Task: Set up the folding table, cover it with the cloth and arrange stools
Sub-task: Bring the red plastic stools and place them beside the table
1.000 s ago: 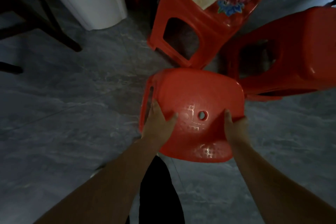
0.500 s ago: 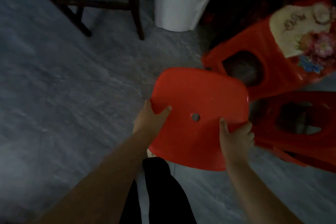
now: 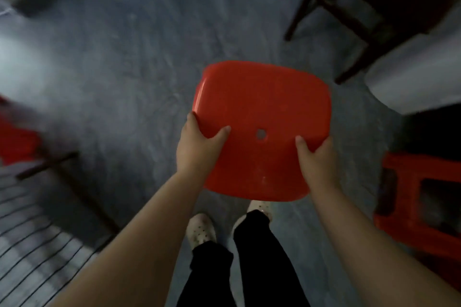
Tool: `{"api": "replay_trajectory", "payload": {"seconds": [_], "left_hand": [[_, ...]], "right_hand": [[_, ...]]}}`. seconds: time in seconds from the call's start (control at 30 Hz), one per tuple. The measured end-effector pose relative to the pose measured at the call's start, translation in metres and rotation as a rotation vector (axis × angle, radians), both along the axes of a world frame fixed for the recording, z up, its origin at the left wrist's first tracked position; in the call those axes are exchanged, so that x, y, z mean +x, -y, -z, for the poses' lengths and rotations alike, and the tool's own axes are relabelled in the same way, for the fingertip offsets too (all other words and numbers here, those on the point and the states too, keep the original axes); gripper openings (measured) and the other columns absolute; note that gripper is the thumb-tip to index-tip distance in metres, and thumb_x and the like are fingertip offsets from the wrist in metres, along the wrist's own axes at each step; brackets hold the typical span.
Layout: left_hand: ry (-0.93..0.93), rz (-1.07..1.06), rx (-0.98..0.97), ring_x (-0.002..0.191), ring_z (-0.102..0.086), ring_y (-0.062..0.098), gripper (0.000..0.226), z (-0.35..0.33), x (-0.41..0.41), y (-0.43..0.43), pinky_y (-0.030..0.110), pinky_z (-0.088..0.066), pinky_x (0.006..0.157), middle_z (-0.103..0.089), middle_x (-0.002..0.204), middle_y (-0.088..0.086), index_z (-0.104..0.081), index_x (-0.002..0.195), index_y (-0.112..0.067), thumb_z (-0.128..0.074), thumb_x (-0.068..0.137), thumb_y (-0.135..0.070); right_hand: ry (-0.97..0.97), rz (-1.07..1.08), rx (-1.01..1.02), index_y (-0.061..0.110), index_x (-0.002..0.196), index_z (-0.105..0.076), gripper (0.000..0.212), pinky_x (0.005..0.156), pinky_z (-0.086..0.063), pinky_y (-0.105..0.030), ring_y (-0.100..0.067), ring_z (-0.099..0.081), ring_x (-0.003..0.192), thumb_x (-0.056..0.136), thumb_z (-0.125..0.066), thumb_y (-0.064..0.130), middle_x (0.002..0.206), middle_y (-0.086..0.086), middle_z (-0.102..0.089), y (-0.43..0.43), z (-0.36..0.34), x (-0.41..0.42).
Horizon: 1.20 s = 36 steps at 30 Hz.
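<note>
Both hands, left hand (image 3: 197, 147) & right hand (image 3: 315, 157), are curled round near edge of red stool (image 3: 262, 107), thumbs on seat; stool is held above grey floor (image 3: 124, 70), w/ striped cloth (image 3: 32, 232) at lower left.

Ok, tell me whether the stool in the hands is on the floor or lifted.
Lifted, most likely: the left hand and right hand grip the stool by its seat edge above the shoes; legs hidden.
</note>
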<state>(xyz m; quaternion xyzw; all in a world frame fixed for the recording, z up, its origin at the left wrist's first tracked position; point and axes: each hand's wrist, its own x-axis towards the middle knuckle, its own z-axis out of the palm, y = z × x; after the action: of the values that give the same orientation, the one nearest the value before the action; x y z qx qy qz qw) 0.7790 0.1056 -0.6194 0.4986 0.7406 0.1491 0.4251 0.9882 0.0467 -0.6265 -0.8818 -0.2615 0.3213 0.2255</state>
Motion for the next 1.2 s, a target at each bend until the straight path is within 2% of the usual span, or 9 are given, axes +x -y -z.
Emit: {"api": "replay_trajectory", "payload": {"seconds": [0.07,0.2,0.33,0.43,0.53,0.6,0.67,0.83,1.2], "left_hand": [[-0.037,-0.081,0.003,0.115,-0.054,0.023,0.085,-0.002,-0.057,0.007,0.039,-0.046,0.091,-0.052,0.132,0.002,-0.033,0.139,-0.019,-0.065,0.071,-0.058],[-0.065,-0.209,0.012,0.12,-0.05,0.023,0.092,0.002,-0.16,0.031,0.036,-0.043,0.095,-0.047,0.139,0.001,-0.021,0.146,-0.024,-0.068,0.073,-0.053],[0.001,-0.347,-0.032,0.123,-0.048,0.024,0.098,0.018,-0.241,0.058,0.043,-0.043,0.099,-0.043,0.143,0.001,-0.013,0.148,-0.025,-0.07,0.073,-0.051],[-0.019,-0.392,-0.079,0.133,-0.036,0.023,0.109,0.036,-0.285,0.078,0.038,-0.036,0.105,-0.027,0.153,0.003,0.001,0.15,-0.02,-0.071,0.073,-0.049],[0.015,-0.33,-0.127,0.142,-0.013,0.025,0.119,0.05,-0.308,0.093,0.044,-0.028,0.111,0.012,0.157,0.004,0.015,0.147,-0.027,-0.074,0.07,-0.05],[-0.001,-0.206,-0.146,0.143,0.003,0.025,0.129,0.055,-0.316,0.104,0.046,-0.021,0.113,0.034,0.15,0.002,0.024,0.142,-0.033,-0.077,0.065,-0.05],[-0.088,-0.089,-0.157,0.143,0.008,0.026,0.137,0.06,-0.321,0.111,0.046,-0.019,0.113,0.042,0.145,0.001,0.032,0.137,-0.036,-0.078,0.059,-0.055],[-0.239,-0.038,-0.104,0.142,0.011,0.03,0.137,0.066,-0.325,0.103,0.05,-0.015,0.115,0.039,0.147,0.009,0.033,0.139,-0.03,-0.075,0.059,-0.06],[-0.416,0.048,-0.153,0.141,0.02,0.03,0.135,0.07,-0.353,-0.022,0.048,0.0,0.116,0.032,0.15,0.015,0.029,0.142,-0.022,-0.068,0.06,-0.067]], "right_hand": [[-0.035,-0.127,-0.01,0.014,0.139,-0.035,0.088,0.104,-0.038,-0.046,-0.027,-0.048,0.125,0.068,-0.052,0.063,0.137,-0.01,-0.05,-0.022,0.004,-0.045],[-0.105,-0.415,-0.027,0.013,0.137,-0.04,0.067,0.102,-0.04,-0.044,-0.027,-0.052,0.12,0.081,-0.065,0.041,0.134,-0.009,-0.053,-0.068,0.012,-0.133],[-0.153,-0.678,-0.011,0.016,0.135,-0.043,0.07,0.101,-0.042,-0.049,-0.028,-0.054,0.118,0.074,-0.069,0.04,0.131,-0.008,-0.056,-0.099,0.029,-0.212],[-0.179,-0.863,-0.053,0.015,0.14,-0.035,0.082,0.103,-0.039,-0.047,-0.027,-0.05,0.122,0.07,-0.071,0.039,0.136,-0.009,-0.051,-0.103,0.044,-0.261],[-0.158,-1.034,-0.07,0.02,0.15,-0.008,0.105,0.11,-0.03,-0.051,-0.027,-0.033,0.136,0.068,-0.069,0.047,0.152,-0.008,-0.029,-0.096,0.049,-0.295],[-0.035,-1.143,-0.058,0.025,0.151,0.002,0.1,0.113,-0.017,-0.048,-0.028,-0.011,0.143,0.081,-0.067,0.041,0.158,-0.007,-0.004,-0.084,0.049,-0.309],[0.159,-1.27,-0.068,0.031,0.149,0.007,0.099,0.113,-0.008,-0.049,-0.029,0.011,0.143,0.082,-0.063,0.049,0.157,-0.004,0.017,-0.067,0.044,-0.318],[0.365,-1.449,-0.173,0.033,0.144,0.023,0.109,0.112,-0.005,-0.056,-0.032,0.028,0.138,0.073,-0.05,0.072,0.151,-0.007,0.034,-0.063,0.052,-0.324],[0.5,-1.402,-0.159,0.029,0.149,0.011,0.108,0.114,-0.005,-0.048,-0.035,0.015,0.142,0.074,-0.057,0.068,0.156,-0.011,0.02,-0.182,0.052,-0.358]]}}
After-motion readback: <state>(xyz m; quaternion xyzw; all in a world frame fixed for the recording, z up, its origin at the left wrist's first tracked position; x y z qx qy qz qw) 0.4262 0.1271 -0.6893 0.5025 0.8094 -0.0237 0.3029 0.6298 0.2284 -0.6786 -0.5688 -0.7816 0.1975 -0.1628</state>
